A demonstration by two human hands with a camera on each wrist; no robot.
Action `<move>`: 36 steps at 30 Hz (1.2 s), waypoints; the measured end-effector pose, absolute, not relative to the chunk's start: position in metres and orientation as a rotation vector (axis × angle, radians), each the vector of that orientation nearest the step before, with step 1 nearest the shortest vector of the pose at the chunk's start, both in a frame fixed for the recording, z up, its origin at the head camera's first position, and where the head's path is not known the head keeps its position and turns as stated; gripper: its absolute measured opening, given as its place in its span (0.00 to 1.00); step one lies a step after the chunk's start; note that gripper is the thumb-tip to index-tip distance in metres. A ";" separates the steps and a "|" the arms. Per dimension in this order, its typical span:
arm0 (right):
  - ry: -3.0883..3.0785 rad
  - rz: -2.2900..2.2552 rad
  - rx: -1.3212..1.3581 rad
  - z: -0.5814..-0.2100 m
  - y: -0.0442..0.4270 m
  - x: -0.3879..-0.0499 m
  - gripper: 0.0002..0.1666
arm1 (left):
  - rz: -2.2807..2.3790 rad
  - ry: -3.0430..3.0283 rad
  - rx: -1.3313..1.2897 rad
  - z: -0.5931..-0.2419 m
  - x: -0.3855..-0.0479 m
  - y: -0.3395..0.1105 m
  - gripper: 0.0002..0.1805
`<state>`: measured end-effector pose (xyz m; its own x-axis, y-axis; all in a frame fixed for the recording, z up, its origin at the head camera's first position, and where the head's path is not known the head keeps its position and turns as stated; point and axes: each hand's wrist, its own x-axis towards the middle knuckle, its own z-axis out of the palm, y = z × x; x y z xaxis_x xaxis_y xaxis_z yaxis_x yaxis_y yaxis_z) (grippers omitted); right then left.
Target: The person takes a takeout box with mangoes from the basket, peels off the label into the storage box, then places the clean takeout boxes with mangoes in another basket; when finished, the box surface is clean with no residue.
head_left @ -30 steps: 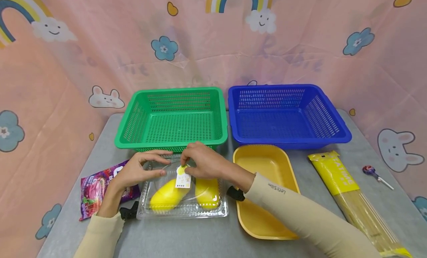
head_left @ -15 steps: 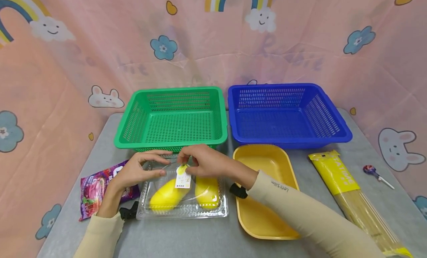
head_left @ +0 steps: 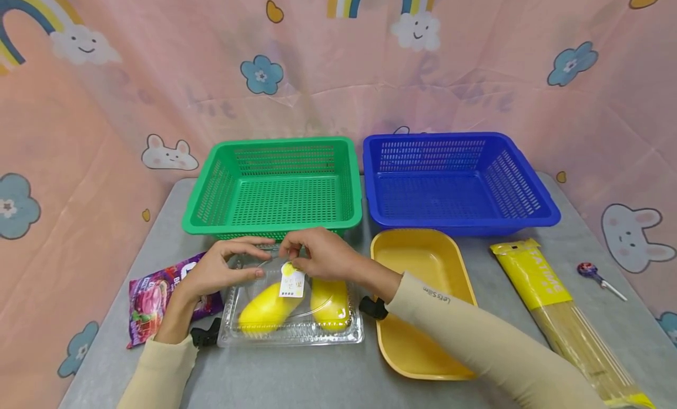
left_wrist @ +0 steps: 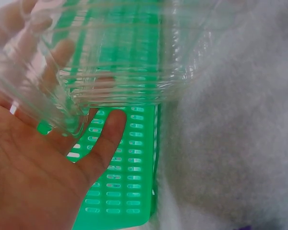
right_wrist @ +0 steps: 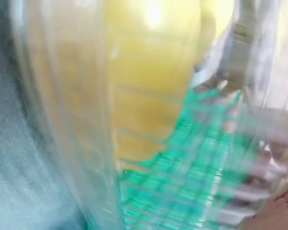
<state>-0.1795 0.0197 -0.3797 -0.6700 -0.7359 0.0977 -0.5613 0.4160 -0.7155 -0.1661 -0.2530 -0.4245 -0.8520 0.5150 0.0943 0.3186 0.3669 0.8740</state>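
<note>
A clear plastic clamshell box [head_left: 288,338] lies closed on the table, two yellow mango-shaped fruits [head_left: 267,312] showing through its lid. My right hand [head_left: 325,256] reaches over the box and pinches the upper edge of a white label [head_left: 291,284] with a yellow round top. How much of the label sticks to the lid I cannot tell. At the box's back left corner, my left hand [head_left: 219,271] has its fingers extended, thumb apart. In the left wrist view, this hand's fingers [left_wrist: 108,139] lie beside the clear plastic. The right wrist view is blurred, with a fruit [right_wrist: 149,96] seen through plastic.
Behind the box stand a green basket [head_left: 193,218] and a blue basket [head_left: 460,223]. A yellow tray [head_left: 423,344] is right of the box. Further right lie a noodle packet [head_left: 560,315] and a lollipop [head_left: 587,270]. A purple snack bag [head_left: 148,303] lies left.
My right hand has shifted slightly left and its fingers have drawn closer at the label's top; the label has turned a little. My left hand and the box stay in place.
</note>
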 end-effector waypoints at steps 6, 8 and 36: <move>2.430 -1.095 -1.126 -0.380 0.020 -0.179 0.12 | 1.487 2.430 0.763 -0.425 -0.167 -0.253 0.15; 2.450 -1.053 -1.150 -0.379 0.019 -0.178 0.13 | 1.486 2.429 0.766 -0.425 -0.167 -0.253 0.15; 2.551 -0.912 -1.200 -0.376 0.019 -0.173 0.12 | 1.437 2.466 0.758 -0.423 -0.165 -0.252 0.16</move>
